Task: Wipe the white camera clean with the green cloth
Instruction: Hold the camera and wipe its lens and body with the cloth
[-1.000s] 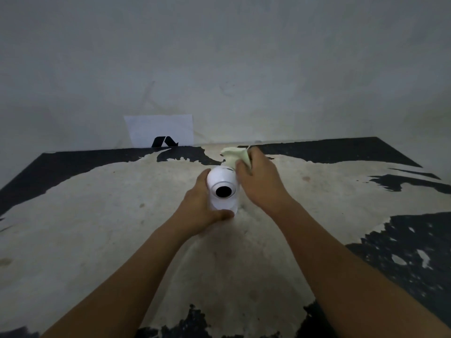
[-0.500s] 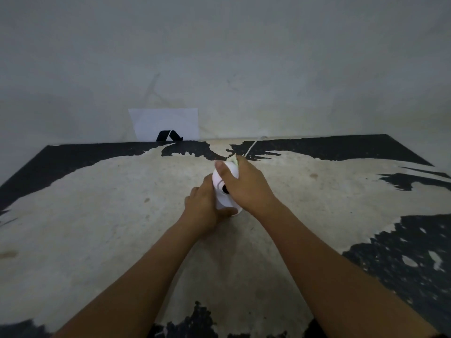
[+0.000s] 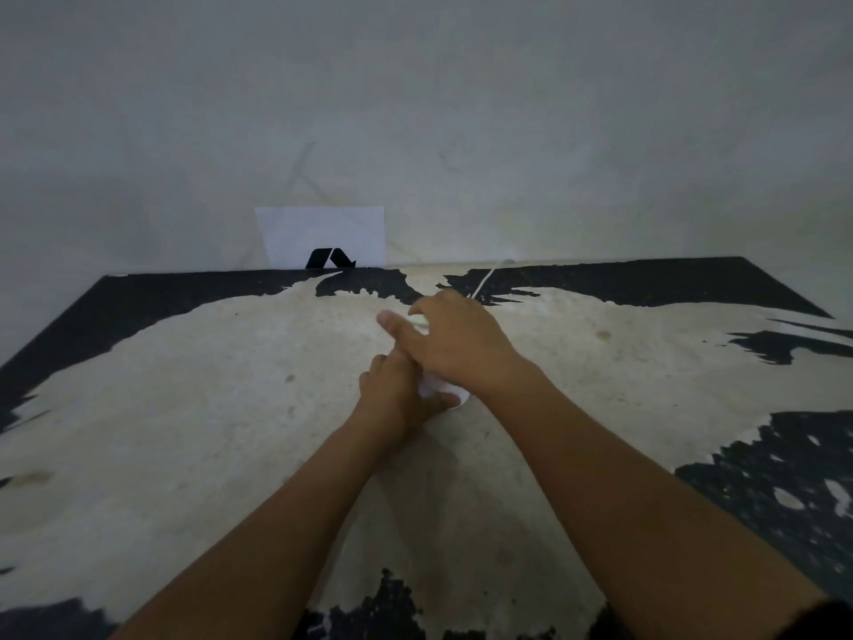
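Observation:
The white camera [image 3: 438, 390] stands on the worn table, almost wholly covered by my hands; only a bit of its base shows. My left hand [image 3: 397, 399] grips the base from the left. My right hand [image 3: 454, 346] lies over the camera's top and front, pressing the green cloth [image 3: 417, 320] against it. Just a thin pale-green edge of the cloth peeks out under my fingers. The lens is hidden.
A thin white cable [image 3: 484, 281] runs from behind the camera to the table's back edge. A white card with a black logo [image 3: 323, 240] leans on the wall at the back. The table [image 3: 231, 408] has a peeling black and beige top.
My right hand has slid with the cloth from the camera's back right over its top and front, hiding the lens. The left hand kept its grip on the base.

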Demonstrator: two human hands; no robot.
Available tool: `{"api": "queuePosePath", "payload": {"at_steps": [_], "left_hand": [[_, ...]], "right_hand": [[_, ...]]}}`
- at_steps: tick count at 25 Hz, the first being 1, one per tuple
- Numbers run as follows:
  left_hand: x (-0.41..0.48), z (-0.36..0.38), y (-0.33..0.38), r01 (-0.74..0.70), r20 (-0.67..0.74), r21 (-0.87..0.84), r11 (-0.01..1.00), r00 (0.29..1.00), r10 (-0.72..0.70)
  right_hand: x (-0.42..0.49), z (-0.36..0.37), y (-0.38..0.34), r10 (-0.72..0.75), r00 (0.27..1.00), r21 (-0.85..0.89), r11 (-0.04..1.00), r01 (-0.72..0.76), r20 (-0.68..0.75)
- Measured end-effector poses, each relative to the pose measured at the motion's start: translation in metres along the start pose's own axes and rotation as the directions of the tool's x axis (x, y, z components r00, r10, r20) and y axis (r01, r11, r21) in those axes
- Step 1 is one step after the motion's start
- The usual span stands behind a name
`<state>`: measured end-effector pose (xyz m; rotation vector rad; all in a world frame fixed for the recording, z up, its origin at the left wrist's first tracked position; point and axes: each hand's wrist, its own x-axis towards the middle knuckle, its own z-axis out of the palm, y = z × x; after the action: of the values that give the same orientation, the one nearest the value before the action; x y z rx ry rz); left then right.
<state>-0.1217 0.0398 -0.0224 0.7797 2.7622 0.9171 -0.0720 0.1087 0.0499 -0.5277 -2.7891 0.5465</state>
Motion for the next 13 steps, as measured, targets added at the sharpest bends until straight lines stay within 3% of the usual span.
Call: {"api": "queuePosePath", "payload": {"at_steps": [2, 4, 6, 8, 10, 11, 13], "left_hand": [[-0.001, -0.005, -0.009, -0.029, 0.085, -0.083, 0.996, 0.996, 0.036], [-0.007, -0.011, -0.011, -0.065, 0.067, -0.069, 0.995, 0.995, 0.070], [-0.007, -0.012, -0.004, -0.058, 0.048, -0.021, 0.998, 0.997, 0.059], [-0.008, -0.015, -0.001, -0.074, 0.034, -0.011, 0.997, 0.997, 0.074], [-0.014, -0.019, -0.008, -0.108, 0.055, -0.186, 0.977, 0.991, 0.120], [-0.015, -0.017, -0.013, -0.095, 0.096, -0.324, 0.941, 0.986, 0.132], [-0.014, -0.011, -0.013, -0.061, 0.124, -0.342, 0.938, 0.986, 0.110]], "right_hand": [[0.004, -0.003, 0.007, 0.120, 0.993, 0.240, 0.964, -0.113, -0.013], [0.000, 0.001, 0.013, 0.271, 0.962, 0.447, 0.861, -0.242, -0.002], [-0.015, 0.012, 0.012, 0.332, 0.943, 0.544, 0.791, -0.279, 0.003], [-0.037, 0.025, 0.003, 0.241, 0.965, 0.464, 0.870, -0.167, -0.104], [-0.050, 0.033, -0.005, 0.065, 0.970, 0.190, 0.982, -0.020, -0.233], [-0.049, 0.034, -0.008, -0.006, 0.972, 0.027, 1.000, 0.013, -0.234], [-0.036, 0.026, -0.011, -0.072, 0.984, -0.189, 0.981, 0.041, -0.161]]}}
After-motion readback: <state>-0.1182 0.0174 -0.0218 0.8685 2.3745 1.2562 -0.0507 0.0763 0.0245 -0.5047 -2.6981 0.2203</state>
